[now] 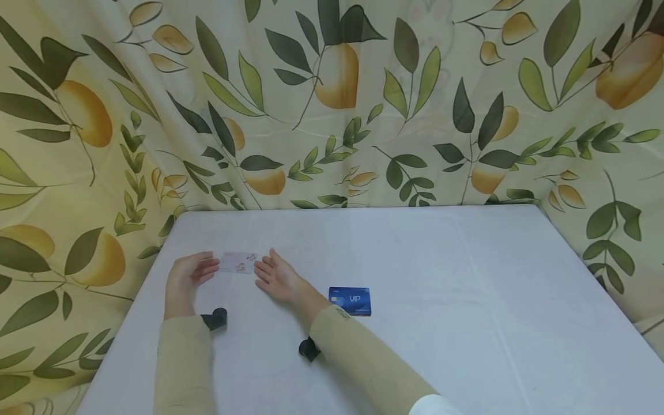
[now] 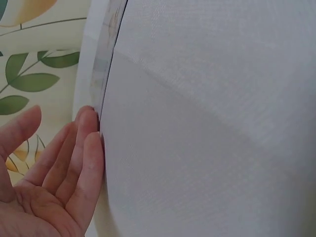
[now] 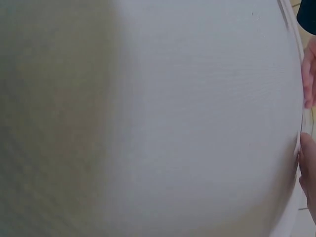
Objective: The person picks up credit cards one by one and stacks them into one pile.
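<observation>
A thin, pale pink card with small reddish print lies flat on the white table, toward the back left. My left hand rests on its edge at the card's left end, fingertips right at the card. At the right end is my right hand, palm turned toward the card and fingers lightly bent. In the left wrist view the left hand has its fingers extended and thumb apart, gripping nothing. Only part of the right hand shows at the right wrist view's edge, with the left hand beyond it.
A blue card marked VIP lies right of the right forearm, partly overlapped by the sleeve. Black wrist devices stick out from both wrists. The white table ends at a curtain printed with fruit and leaves.
</observation>
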